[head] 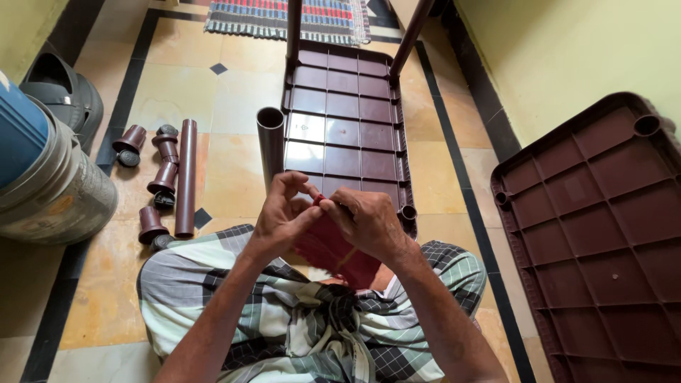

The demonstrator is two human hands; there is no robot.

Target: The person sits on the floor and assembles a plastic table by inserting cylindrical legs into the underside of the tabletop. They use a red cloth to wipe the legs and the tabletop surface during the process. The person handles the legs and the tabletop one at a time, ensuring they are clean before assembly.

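Observation:
My left hand (284, 213) and my right hand (369, 223) meet above my lap, fingertips pinched together on the top of a small red packet (333, 252) that hangs down between them. Just beyond them lies an upturned brown plastic table top (344, 128) with ribbed squares on its underside. Three brown tube legs stand in its corners, one (271, 138) right beside my left hand. The near right corner socket (407, 213) has no leg in it.
A loose brown tube leg (186, 177) and several brown and black end caps (163, 177) lie on the tiled floor at left. A second upturned brown table top (603, 227) leans near the right wall. Stacked buckets (50, 184) stand far left, a striped mat (323, 18) beyond.

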